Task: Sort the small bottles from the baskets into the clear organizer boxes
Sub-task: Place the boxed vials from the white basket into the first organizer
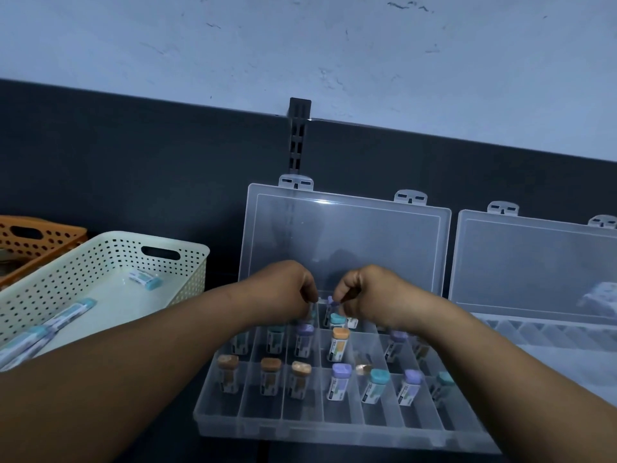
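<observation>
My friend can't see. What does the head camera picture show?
The left hand and right hand reach into the far row of an open clear organizer box holding small bottles; the right pinches a purple-capped bottle. A white basket with a few bottles sits to their left.

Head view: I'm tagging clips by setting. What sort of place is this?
Probably a small stockroom or sorting bench: a slotted shelf rail on the wall, a perforated basket, and a clear organizer box filled with small bottles.

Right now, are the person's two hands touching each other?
Apart. The head view shows a strip of clear lid between the left hand and the right hand.
</observation>
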### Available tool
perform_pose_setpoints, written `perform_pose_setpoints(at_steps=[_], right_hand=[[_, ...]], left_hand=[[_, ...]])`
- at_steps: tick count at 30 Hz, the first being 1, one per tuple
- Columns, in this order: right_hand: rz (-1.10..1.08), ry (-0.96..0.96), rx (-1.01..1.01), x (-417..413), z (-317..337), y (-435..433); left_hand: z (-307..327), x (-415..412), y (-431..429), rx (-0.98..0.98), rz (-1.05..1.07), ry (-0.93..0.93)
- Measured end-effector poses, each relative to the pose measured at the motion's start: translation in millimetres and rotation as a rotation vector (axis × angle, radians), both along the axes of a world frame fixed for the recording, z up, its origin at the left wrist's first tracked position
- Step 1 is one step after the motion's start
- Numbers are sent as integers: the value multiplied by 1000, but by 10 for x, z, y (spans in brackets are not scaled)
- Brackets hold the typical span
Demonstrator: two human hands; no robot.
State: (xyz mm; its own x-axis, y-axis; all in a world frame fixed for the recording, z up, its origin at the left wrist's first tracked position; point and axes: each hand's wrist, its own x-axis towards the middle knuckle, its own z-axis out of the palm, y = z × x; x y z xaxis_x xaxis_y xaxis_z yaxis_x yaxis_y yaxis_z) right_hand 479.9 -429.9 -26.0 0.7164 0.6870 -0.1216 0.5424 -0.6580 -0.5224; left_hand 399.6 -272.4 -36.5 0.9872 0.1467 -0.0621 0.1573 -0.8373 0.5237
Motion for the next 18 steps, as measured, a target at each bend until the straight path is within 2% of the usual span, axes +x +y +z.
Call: perform_pose_setpoints(at_steps=[11, 14, 18], right_hand=[[83, -172, 2, -126, 414, 140], [132, -143, -134, -161, 459, -54], [139, 36, -380, -224, 315, -259]], left_hand=[[227, -279, 529, -85, 109, -148], [238, -320, 578, -106, 105, -182], [251, -284, 527, -151, 66, -192]])
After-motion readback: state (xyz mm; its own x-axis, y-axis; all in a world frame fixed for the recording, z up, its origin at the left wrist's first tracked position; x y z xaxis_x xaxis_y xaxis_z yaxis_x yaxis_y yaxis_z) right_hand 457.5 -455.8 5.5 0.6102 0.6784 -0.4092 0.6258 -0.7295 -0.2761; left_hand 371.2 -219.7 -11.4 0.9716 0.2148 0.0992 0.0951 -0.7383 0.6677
